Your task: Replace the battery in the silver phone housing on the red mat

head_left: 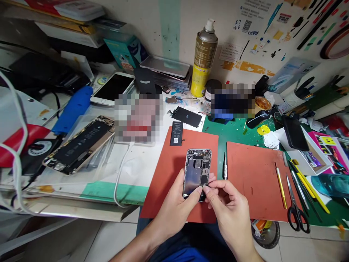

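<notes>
An opened smartphone housing (193, 176) is tilted up above the left red-brown mat (160, 182), its inner parts and bare battery bay facing me. My left hand (176, 203) grips it from the left and below, the thumb lying across its lower edge. At the lower right corner of the housing, my right hand (231, 205) has thumb and index finger pinched together. Whatever is between those fingertips is hidden. Behind the phone lies a black phone battery (177, 134). A screwdriver (225, 165) rests right of the phone, between the two mats.
On the right mat (253, 174) are a yellow pen-like tool (280, 185) and scissors (296, 214). Tweezers and sticks lie beyond them. Another opened phone (80, 145) sits left, near a white cable (120, 178). A spray can (204, 60) stands at the back.
</notes>
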The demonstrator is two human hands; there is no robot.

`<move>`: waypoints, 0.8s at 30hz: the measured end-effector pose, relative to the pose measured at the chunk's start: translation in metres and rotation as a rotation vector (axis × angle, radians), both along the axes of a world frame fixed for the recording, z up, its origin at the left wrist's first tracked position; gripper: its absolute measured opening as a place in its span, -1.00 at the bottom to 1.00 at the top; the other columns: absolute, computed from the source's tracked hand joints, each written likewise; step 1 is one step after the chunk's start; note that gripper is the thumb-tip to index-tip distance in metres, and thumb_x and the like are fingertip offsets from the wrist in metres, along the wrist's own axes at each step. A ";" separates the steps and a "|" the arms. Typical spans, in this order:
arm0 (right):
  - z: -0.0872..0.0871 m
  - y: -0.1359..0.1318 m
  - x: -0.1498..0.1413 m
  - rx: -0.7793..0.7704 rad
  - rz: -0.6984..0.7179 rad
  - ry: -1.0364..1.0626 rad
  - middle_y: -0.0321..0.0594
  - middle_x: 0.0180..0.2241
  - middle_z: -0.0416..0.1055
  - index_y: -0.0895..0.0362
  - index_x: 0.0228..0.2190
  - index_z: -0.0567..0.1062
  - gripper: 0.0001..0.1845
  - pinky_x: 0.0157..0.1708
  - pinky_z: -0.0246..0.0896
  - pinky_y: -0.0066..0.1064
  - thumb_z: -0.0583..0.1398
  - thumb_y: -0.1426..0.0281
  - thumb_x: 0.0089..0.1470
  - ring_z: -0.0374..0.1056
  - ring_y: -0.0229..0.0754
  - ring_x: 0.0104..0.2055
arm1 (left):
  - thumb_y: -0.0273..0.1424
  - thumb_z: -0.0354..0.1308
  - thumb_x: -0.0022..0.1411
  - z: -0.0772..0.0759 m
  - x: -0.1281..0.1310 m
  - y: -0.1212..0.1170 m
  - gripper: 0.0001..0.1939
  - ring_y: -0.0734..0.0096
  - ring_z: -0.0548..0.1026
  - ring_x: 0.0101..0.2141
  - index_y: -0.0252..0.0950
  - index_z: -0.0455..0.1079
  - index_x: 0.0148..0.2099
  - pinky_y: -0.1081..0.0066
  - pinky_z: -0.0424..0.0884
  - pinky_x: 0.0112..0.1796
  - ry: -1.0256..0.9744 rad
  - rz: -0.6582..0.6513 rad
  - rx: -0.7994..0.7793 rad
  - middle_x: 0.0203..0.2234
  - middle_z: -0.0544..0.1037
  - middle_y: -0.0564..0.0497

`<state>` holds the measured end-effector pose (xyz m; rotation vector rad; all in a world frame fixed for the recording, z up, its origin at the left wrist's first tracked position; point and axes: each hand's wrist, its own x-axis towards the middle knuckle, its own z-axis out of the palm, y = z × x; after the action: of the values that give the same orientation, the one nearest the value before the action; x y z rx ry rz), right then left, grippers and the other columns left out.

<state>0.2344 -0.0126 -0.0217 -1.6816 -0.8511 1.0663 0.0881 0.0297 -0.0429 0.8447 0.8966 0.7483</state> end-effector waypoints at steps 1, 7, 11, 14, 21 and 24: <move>0.000 0.000 0.000 0.000 0.001 -0.004 -0.24 -0.51 0.51 0.10 -0.37 0.64 -0.63 -0.45 0.40 -0.48 0.42 0.04 0.11 0.39 -0.25 -0.50 | -0.22 0.27 0.45 0.000 0.000 0.000 -0.57 0.06 0.61 0.19 -0.21 0.36 0.26 0.08 0.49 0.26 0.003 -0.005 0.001 0.20 0.62 -0.17; -0.002 -0.001 0.001 -0.006 0.005 -0.003 -0.24 -0.51 0.53 0.09 -0.37 0.64 -0.64 -0.43 0.40 -0.47 0.40 0.04 0.13 0.41 -0.23 -0.48 | -0.24 0.26 0.46 -0.003 -0.001 0.000 -0.58 0.07 0.58 0.21 -0.20 0.36 0.27 0.08 0.49 0.26 0.035 -0.020 -0.004 0.24 0.59 -0.16; -0.003 0.000 0.002 -0.021 0.018 0.012 -0.23 -0.48 0.54 0.09 -0.36 0.63 -0.64 -0.41 0.41 -0.45 0.40 0.04 0.14 0.41 -0.22 -0.46 | -0.25 0.24 0.47 -0.003 -0.001 0.001 -0.59 0.08 0.57 0.23 -0.19 0.36 0.28 0.08 0.48 0.27 0.065 -0.031 0.012 0.25 0.58 -0.15; -0.003 0.001 0.003 -0.025 0.023 0.020 -0.23 -0.49 0.52 0.10 -0.37 0.62 -0.62 -0.41 0.41 -0.44 0.41 0.03 0.13 0.39 -0.22 -0.47 | -0.25 0.22 0.49 -0.002 -0.002 0.001 -0.61 0.10 0.56 0.24 -0.18 0.35 0.28 0.09 0.47 0.28 0.085 -0.051 0.037 0.26 0.57 -0.13; -0.005 0.001 0.003 -0.010 0.021 0.093 -0.26 -0.50 0.51 0.09 -0.35 0.62 -0.64 -0.37 0.48 -0.41 0.41 0.05 0.14 0.46 -0.19 -0.45 | -0.21 0.27 0.44 0.001 -0.001 0.003 -0.51 0.07 0.58 0.22 -0.20 0.32 0.31 0.08 0.49 0.27 0.114 -0.044 0.043 0.25 0.58 -0.17; -0.006 0.002 0.002 -0.013 0.008 0.115 -0.26 -0.50 0.53 0.09 -0.35 0.62 -0.65 -0.36 0.50 -0.41 0.42 0.05 0.13 0.49 -0.18 -0.45 | -0.21 0.28 0.44 0.000 -0.001 0.003 -0.50 0.04 0.58 0.22 -0.22 0.32 0.31 0.07 0.51 0.25 0.097 -0.048 0.020 0.24 0.59 -0.19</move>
<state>0.2366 -0.0108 -0.0276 -1.6117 -0.7791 1.1646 0.0874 0.0323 -0.0427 0.9238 0.9532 0.6798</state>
